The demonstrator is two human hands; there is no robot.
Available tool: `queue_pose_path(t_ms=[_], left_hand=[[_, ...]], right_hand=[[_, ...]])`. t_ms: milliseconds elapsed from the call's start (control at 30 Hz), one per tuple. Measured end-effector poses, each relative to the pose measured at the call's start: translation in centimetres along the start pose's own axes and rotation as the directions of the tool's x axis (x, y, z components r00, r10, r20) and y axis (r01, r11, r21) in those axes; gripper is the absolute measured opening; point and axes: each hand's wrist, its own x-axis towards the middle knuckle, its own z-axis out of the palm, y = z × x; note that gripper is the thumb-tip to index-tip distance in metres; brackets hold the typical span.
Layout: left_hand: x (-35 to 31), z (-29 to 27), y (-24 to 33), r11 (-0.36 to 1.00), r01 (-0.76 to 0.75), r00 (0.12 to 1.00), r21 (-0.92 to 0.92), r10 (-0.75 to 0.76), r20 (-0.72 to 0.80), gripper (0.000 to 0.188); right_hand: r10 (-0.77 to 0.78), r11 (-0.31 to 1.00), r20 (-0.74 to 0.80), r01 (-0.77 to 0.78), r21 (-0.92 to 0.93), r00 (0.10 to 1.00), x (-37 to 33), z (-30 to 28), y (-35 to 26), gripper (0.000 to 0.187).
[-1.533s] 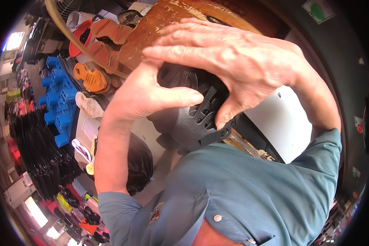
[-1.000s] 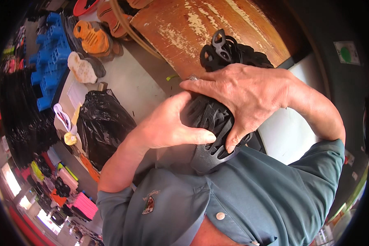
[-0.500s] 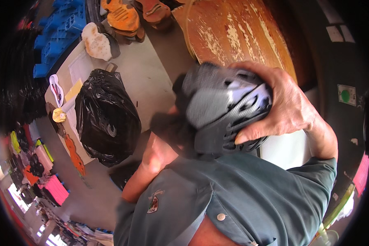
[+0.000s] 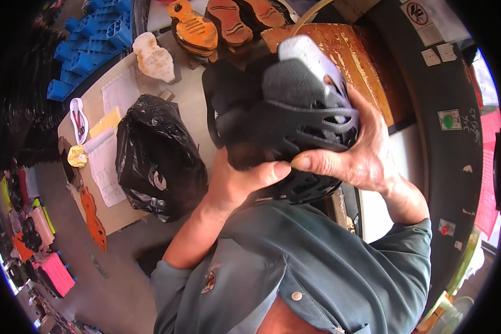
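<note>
Between my two hands is a thick stack of black, curved sheet pieces with cut-out slots [image 4: 295, 122]. My right hand [image 4: 362, 153] wraps round its right end, thumb along the near side. At the near left edge, my left hand [image 4: 242, 178] grips the stack too, and the two thumbtips almost meet. The left fingers are hidden beneath the pieces. A black plastic bag [image 4: 158, 158] lies on the table just left of my left hand.
On the table [image 4: 114, 214] are papers [image 4: 103, 172], a crumpled yellow ball [image 4: 77, 156] and an orange strip-shaped piece [image 4: 92, 217]. A white sole-shaped piece [image 4: 153, 58] and orange sole-shaped blocks [image 4: 195, 30] lie farther back, near blue plastic crates [image 4: 92, 42] and a worn wooden board [image 4: 367, 72].
My left hand has come up from below to grip the stack's near edge. The stack now faces more upward, and the black pieces on the left have spread beside it.
</note>
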Motion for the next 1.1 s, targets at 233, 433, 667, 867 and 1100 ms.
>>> queue_pose_path(t_ms=[233, 433, 667, 867, 1100], left_hand=[[-5.7, -5.1, 1.9, 0.965, -0.198, 0.969, 0.173, 0.165, 0.186, 0.052], [-10.8, -8.0, 2.3, 0.97, -0.221, 0.963, 0.103, 0.201, 0.178, 0.058], [-15.7, -10.6, 2.3, 0.983, -0.155, 0.988, -0.1, 0.153, -0.019, 0.065], [-18.6, -11.8, 3.1, 0.976, -0.157, 0.979, 0.153, 0.133, 0.153, 0.071], [-19.2, -11.6, 2.0, 0.995, -0.099, 0.994, -0.029, 0.097, -0.048, 0.075]], right_hand=[[-0.145, 0.989, 0.031, 0.144, 0.043, 0.989, -3.5, 6.2, -2.9, 0.112], [-0.212, 0.974, 0.038, 0.214, -0.076, 0.977, -5.7, 10.8, -5.1, 0.115], [-0.261, 0.964, 0.206, 0.267, -0.005, 0.943, -6.9, 14.6, -5.4, 0.112], [-0.165, 0.973, 0.056, 0.153, 0.175, 0.985, -8.7, 18.8, -3.3, 0.084], [-0.394, 0.908, 0.206, 0.414, -0.065, 0.896, -7.2, 18.8, -2.7, 0.108]])
